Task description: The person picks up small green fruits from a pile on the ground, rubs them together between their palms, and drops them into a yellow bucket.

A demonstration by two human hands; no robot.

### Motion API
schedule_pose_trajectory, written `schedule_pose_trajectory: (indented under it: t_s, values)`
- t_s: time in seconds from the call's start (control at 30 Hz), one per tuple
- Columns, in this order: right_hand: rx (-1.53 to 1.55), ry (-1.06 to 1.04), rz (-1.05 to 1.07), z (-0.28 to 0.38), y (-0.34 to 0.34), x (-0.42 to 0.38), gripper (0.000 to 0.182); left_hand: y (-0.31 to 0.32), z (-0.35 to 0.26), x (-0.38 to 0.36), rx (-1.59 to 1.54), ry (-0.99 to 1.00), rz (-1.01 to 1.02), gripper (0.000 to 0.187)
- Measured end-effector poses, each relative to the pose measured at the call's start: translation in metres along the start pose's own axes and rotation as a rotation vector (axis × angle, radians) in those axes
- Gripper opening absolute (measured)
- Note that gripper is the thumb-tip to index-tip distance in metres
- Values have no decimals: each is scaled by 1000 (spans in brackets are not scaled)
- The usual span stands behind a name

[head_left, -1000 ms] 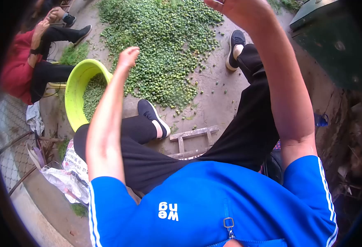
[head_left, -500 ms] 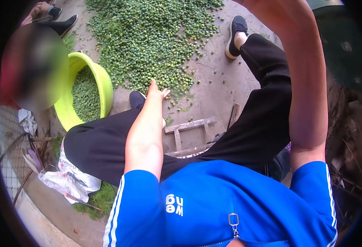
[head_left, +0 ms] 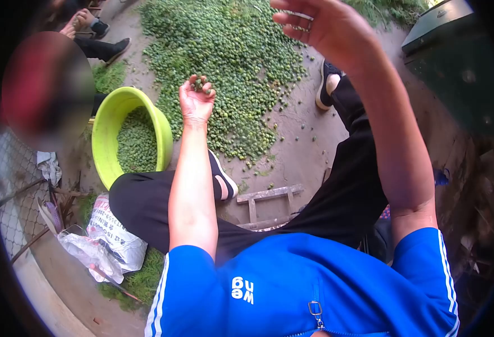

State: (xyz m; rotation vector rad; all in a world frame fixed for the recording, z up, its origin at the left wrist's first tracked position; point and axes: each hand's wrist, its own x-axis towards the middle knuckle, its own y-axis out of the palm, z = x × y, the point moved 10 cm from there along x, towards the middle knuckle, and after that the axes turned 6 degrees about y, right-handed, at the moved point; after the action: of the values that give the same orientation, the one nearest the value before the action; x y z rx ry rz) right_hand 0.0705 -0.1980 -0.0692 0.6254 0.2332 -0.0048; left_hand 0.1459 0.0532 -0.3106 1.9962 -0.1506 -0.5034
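**Green fruit all over the yard floor**

Bare concrete ground [head_left: 292,140] outdoors, and a huge spread of small green fruits [head_left: 230,50] covers most of it, with loose ones scattered along the near edge. Just left of the pile sits a lime-green basin [head_left: 107,121], partly filled with the same fruits.

The person sits with black-trousered legs stretched toward the pile, black shoes with white soles on both feet. Their left hand [head_left: 196,98] is held up over the near edge of the pile, palm up, fingers curled in around a few green fruits [head_left: 200,85]. The right hand [head_left: 320,25] is raised higher, fingers loosely bent and a bit apart; can't tell if anything's in it.

Stuff around: a small wooden frame [head_left: 269,202] lies on the ground between the legs. By the left hip there's a white printed sack [head_left: 115,233] and crumpled plastic; the print is too small to read. Wire fencing runs along the left. A dark green bin [head_left: 455,62] stands to the right. Another person in red sits at upper left, beyond the basin.

The blue top has white letters reading "weng", upside down from here.
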Motion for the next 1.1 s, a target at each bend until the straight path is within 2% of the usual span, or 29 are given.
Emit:
schedule_pose_trajectory:
  t_s: [0.03, 0.1, 0.23, 0.3, 0.4, 0.43, 0.5, 0.57, 0.63, 0.67, 0.7, 0.77, 0.8, 0.87, 0.9, 0.97, 1.1]
  values:
    - [-105, -87, 1, 4, -2, 10, 29, 18, -6, -2, 3, 12, 18, 17]
    - [-40, -48, -91, -14, -5, 15, 30, 74, -16, -5, -98, 20, 238, 22]
    - [141, 53, -252, -68, 13, 27, 42, 176, -19, -29, -9, 62, 316, 27]
    - [390, 117, -190, -107, 34, 39, 41, 204, -23, -50, 216, 232, 123, 35]
    - [854, 79, -79, -121, 68, 51, 39, 245, -22, -79, 506, 428, 151, 48]
    - [857, 75, -79, -119, 71, 52, 39, 251, -18, -86, 508, 426, 154, 48]
    - [988, 72, -33, -113, 78, 54, 37, 272, -24, -101, 639, 575, 233, 51]
    - [970, 69, -26, -99, 89, 45, 38, 275, -28, -99, 684, 551, 267, 54]
    - [1046, 71, 9, -89, 98, 44, 40, 291, -35, -106, 515, 559, 357, 55]
    - [1050, 52, 76, -85, 100, 47, 46, 286, -47, -96, 515, 583, 335, 52]
    - [1051, 47, 72, -81, 100, 46, 46, 294, -54, -98, 515, 572, 420, 42]
    - [1069, 74, 72, -73, 103, 40, 54, 307, -74, -111, 699, 744, 404, 26]
    - [1070, 58, 152, -68, 106, 40, 59, 302, -80, -110, 697, 740, 404, 26]
    - [1080, 40, 196, -64, 104, 43, 59, 287, -86, -104, 884, 701, 376, 16]
    - [1091, 25, 241, -60, 106, 43, 59, 284, -87, -106, 882, 704, 372, 16]
    - [1063, 17, 252, -58, 104, 46, 59, 267, -77, -101, 933, 557, 298, 16]
    - [1032, -3, 288, -55, 108, 47, 61, 275, -71, -110, 1151, 670, 415, 22]
